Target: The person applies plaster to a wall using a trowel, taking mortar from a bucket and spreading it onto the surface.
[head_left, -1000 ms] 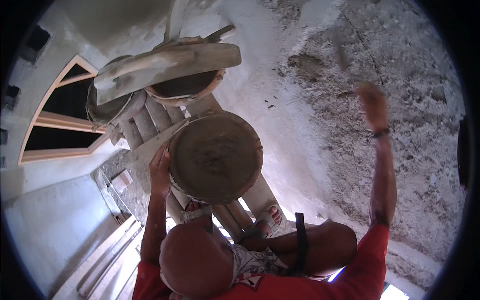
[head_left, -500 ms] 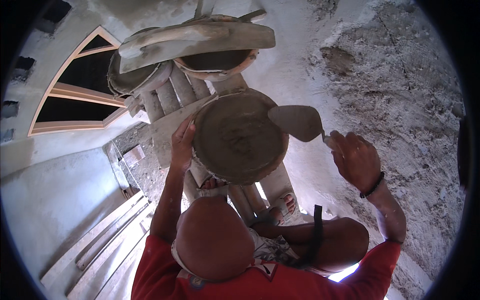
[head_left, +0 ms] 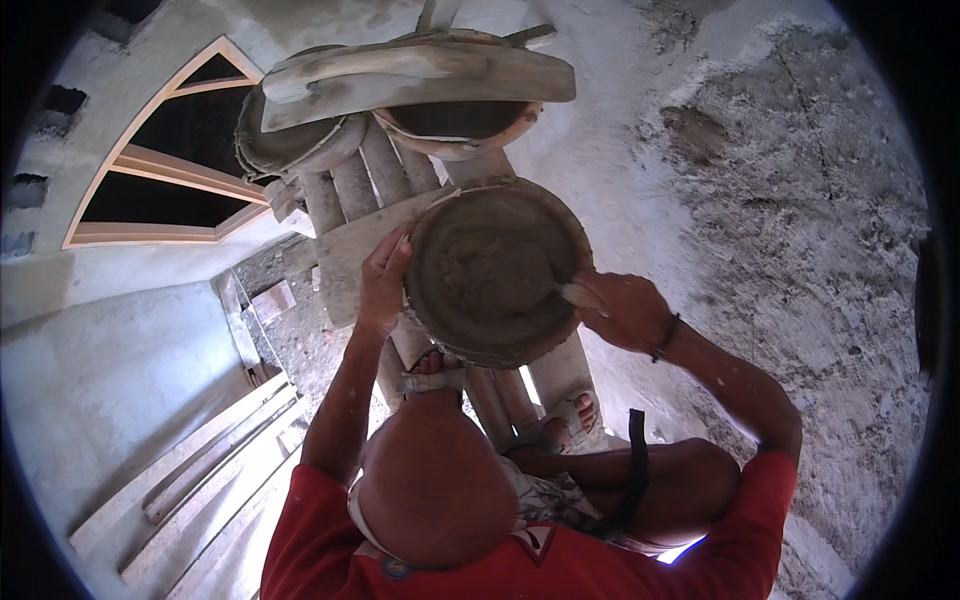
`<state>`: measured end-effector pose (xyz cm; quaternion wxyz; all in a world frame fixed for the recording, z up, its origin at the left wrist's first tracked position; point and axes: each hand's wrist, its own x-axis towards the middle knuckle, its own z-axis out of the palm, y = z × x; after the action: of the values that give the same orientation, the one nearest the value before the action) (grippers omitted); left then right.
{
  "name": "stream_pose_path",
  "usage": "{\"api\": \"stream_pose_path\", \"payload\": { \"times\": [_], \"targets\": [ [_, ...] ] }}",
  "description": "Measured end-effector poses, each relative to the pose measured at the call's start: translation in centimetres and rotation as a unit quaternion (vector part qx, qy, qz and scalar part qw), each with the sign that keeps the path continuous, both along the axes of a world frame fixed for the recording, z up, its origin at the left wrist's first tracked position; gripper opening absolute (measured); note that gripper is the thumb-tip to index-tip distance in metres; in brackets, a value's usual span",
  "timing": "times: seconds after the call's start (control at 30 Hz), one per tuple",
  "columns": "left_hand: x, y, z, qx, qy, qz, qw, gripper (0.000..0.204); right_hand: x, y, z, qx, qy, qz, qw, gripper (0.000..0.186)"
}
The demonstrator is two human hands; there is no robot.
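A round shallow pan of wet grey mortar (head_left: pixel 480 260) rests at the centre over wooden planks. My left hand (head_left: pixel 382 278) grips its left rim, fingers curled over the edge. My right hand (head_left: pixel 630 312) is closed on the handle of a trowel (head_left: pixel 580 295) at the pan's right rim; the blade is down in the mortar and hardly shows. Beyond the pan stand two more tubs (head_left: pixel 450 128) (head_left: pixel 290 148), partly hidden beneath a long wooden float board (head_left: pixel 420 78) lying across them.
Planks and bamboo poles (head_left: pixel 352 185) form the platform under my sandalled feet (head_left: pixel 572 420). A rough, partly plastered wall (head_left: pixel 790 280) rises on the right. An arched wooden window frame (head_left: pixel 175 165) is at upper left, with boards (head_left: pixel 180 470) below at lower left.
My right hand has come from out by the right wall to the pan, and the trowel blade, visible over the rim half a second ago, has sunk into the mortar.
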<state>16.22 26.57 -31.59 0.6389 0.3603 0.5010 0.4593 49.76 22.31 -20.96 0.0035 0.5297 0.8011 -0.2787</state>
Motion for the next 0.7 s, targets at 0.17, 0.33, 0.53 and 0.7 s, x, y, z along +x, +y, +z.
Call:
{"api": "stream_pose_path", "payload": {
  "times": [0.17,0.33,0.53,0.7],
  "targets": [
    [0.1,0.3,-0.2,0.013,0.010,-0.008,1.000,0.044,2.3,-1.8,-1.4,-0.001,-0.012,-0.033,0.999,0.047],
    [0.4,0.6,-0.1,0.004,0.023,-0.015,1.000,0.045,2.9,-2.3,-1.5,0.045,0.011,-0.046,0.998,0.043],
    [-0.1,0.4,0.7,0.074,0.071,-0.036,0.994,0.046,2.4,-0.9,1.9,0.038,0.040,-0.101,0.993,0.036],
    [0.4,0.6,-0.8,0.037,0.013,-0.023,0.999,0.046,2.4,0.8,8.8,0.002,0.084,-0.171,0.982,0.039]
  ]
}}
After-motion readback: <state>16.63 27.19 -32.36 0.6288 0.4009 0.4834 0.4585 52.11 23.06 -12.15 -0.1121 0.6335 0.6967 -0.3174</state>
